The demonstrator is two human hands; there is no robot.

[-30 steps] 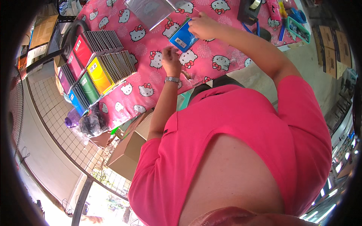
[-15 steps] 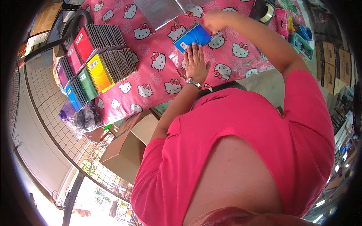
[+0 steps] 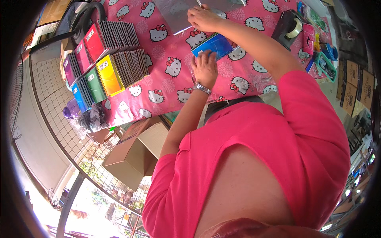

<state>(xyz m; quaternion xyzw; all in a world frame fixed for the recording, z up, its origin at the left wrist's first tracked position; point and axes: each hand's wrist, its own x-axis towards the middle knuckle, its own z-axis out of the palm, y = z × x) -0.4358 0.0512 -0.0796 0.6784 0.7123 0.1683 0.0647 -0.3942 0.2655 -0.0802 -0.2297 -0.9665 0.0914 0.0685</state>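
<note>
A blue spiral notebook (image 3: 216, 44) lies slightly angled on the table in front of me. My left hand (image 3: 205, 68), with a metal watch on its wrist, rests bent fingers, a little apart, on the notebook's near left corner. Farther off, my right hand (image 3: 203, 18) is closed at the edge of a clear plastic sheet (image 3: 170, 14) at the top of the view. Its fingertips partly hide the edge they pinch. Stacks of spiral notebooks stand to the left, with red (image 3: 94, 41), yellow (image 3: 108, 73), green (image 3: 94, 84) and blue (image 3: 80, 95) covers among them.
A pink patterned cloth (image 3: 164, 85) covers the table. At the right are a black tape dispenser (image 3: 287, 29) and a green basket (image 3: 326, 67) of small items. A purple object (image 3: 71, 109) and crumpled plastic (image 3: 93, 119) sit at the left corner; an open cardboard box (image 3: 129, 158) stands below.
My right hand has moved left from beside the blue notebook to the plastic sheet's edge. My left hand has stayed at the notebook, its fingers now more bent. The whole view has shifted slightly.
</note>
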